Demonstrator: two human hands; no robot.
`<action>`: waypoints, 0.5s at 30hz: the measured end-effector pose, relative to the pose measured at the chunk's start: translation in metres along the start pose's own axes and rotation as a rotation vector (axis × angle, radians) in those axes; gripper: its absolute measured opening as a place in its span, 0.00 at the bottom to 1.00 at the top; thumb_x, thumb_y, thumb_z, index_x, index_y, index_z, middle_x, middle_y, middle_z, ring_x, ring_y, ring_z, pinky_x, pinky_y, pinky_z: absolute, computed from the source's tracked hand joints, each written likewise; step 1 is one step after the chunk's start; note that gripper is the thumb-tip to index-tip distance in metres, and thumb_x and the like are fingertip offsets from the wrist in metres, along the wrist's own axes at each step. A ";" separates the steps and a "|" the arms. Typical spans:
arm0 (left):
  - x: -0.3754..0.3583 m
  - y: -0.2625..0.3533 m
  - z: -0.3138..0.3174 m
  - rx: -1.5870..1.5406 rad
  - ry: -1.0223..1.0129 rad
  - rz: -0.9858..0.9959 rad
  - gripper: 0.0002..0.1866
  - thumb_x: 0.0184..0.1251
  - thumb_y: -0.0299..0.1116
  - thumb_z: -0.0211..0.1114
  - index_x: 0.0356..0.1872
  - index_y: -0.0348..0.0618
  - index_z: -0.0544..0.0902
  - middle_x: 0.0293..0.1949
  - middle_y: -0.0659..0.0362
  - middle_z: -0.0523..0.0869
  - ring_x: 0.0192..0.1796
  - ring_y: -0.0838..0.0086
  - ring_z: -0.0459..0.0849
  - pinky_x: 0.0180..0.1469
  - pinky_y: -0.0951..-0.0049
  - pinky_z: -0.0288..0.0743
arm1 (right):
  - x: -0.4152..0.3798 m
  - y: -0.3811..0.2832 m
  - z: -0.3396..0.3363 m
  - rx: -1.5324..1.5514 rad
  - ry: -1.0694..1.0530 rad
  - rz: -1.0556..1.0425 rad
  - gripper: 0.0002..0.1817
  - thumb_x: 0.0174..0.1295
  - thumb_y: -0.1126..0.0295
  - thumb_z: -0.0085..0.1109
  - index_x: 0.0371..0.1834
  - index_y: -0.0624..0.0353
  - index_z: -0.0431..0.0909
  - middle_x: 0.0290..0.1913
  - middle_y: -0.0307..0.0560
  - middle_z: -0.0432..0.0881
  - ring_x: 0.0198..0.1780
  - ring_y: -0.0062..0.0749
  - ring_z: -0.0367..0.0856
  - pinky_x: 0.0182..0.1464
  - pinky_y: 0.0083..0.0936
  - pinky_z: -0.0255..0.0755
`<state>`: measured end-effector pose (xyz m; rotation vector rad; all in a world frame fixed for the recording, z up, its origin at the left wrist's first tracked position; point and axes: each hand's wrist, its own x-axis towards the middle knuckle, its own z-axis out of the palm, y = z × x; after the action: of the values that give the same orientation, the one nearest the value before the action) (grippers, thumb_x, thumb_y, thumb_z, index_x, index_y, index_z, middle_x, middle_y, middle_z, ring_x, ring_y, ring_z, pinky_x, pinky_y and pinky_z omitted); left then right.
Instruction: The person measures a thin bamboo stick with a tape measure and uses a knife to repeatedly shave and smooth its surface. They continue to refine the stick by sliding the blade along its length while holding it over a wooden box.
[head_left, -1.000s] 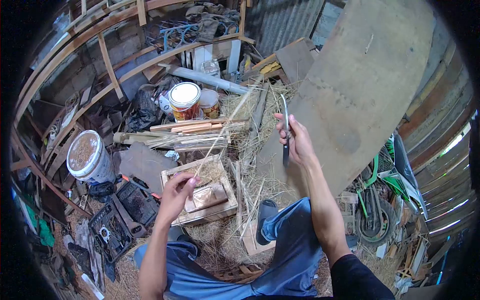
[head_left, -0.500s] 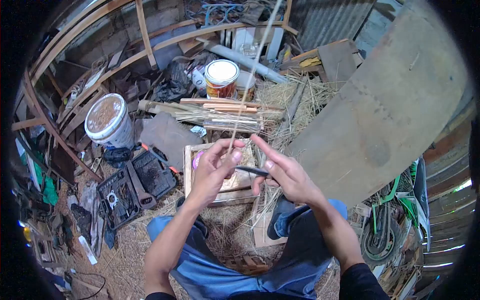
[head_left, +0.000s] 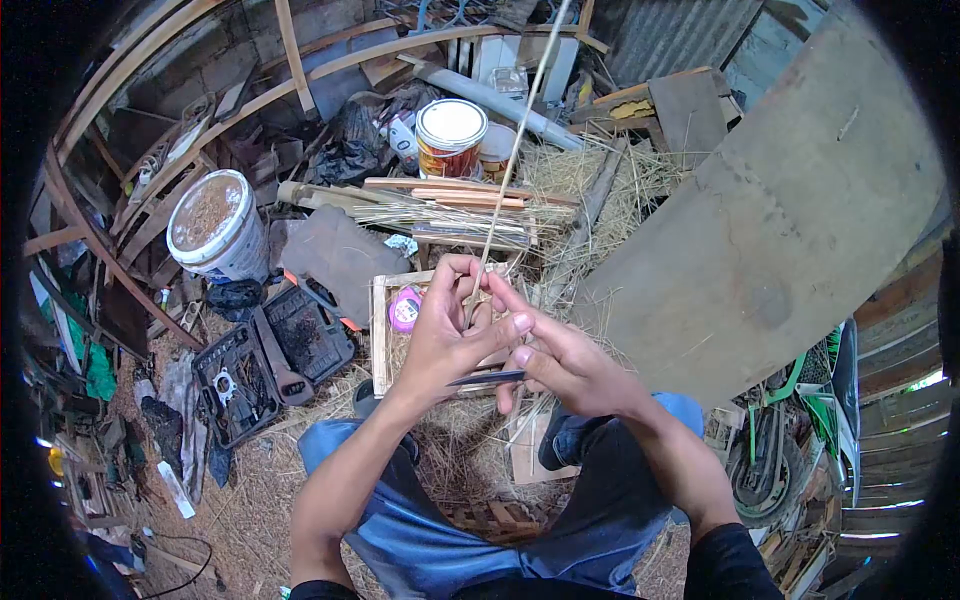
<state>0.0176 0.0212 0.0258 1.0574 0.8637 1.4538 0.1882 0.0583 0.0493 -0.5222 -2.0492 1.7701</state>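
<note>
My left hand [head_left: 440, 335] is closed around the lower end of a long, thin, pale stick [head_left: 515, 150], which slants up and away past the top edge of the view. Close against it on the right, my right hand [head_left: 575, 362] grips a dark-bladed knife [head_left: 485, 378], its blade pointing left below my left palm. The fingertips of my right hand meet the stick near my left fingers. Just beyond both hands lies a wooden box-like frame [head_left: 379, 345], partly covered by them, with a pink tape measure [head_left: 405, 309] in it.
Strips of wood and thin sticks [head_left: 440, 215] lie piled ahead, before a paint bucket [head_left: 451, 140]. On the left are a white bucket [head_left: 212, 225] and an open tool case [head_left: 235, 385] with a handsaw [head_left: 280, 360]. A large board [head_left: 770, 230] leans at right, near a green motorbike [head_left: 770, 440].
My right hand has moved left to meet my left hand, and its fingertips now reach the stick. The knife has shifted left and lower. The pink tape measure shows more.
</note>
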 end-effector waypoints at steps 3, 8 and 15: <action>0.000 0.002 -0.001 -0.026 0.013 0.033 0.19 0.61 0.23 0.66 0.46 0.44 0.64 0.41 0.62 0.72 0.40 0.87 0.71 0.40 0.85 0.66 | -0.001 -0.008 0.000 0.160 -0.034 0.057 0.34 0.72 0.65 0.42 0.76 0.55 0.40 0.68 0.46 0.63 0.35 0.20 0.81 0.32 0.14 0.67; -0.001 0.003 0.001 0.001 0.028 0.108 0.18 0.63 0.23 0.64 0.46 0.44 0.63 0.41 0.62 0.73 0.37 0.88 0.72 0.37 0.86 0.67 | -0.001 -0.008 0.001 0.178 -0.041 0.062 0.33 0.71 0.73 0.38 0.77 0.51 0.39 0.61 0.43 0.69 0.30 0.17 0.78 0.29 0.16 0.66; -0.003 0.001 0.000 -0.005 0.012 0.112 0.18 0.62 0.23 0.65 0.44 0.45 0.63 0.40 0.62 0.73 0.37 0.89 0.71 0.36 0.87 0.66 | -0.001 -0.005 0.000 0.159 -0.064 0.067 0.33 0.72 0.69 0.40 0.77 0.51 0.39 0.58 0.41 0.71 0.30 0.16 0.77 0.29 0.15 0.64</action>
<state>0.0172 0.0184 0.0265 1.1093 0.8205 1.5564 0.1891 0.0569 0.0539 -0.4984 -1.9321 1.9927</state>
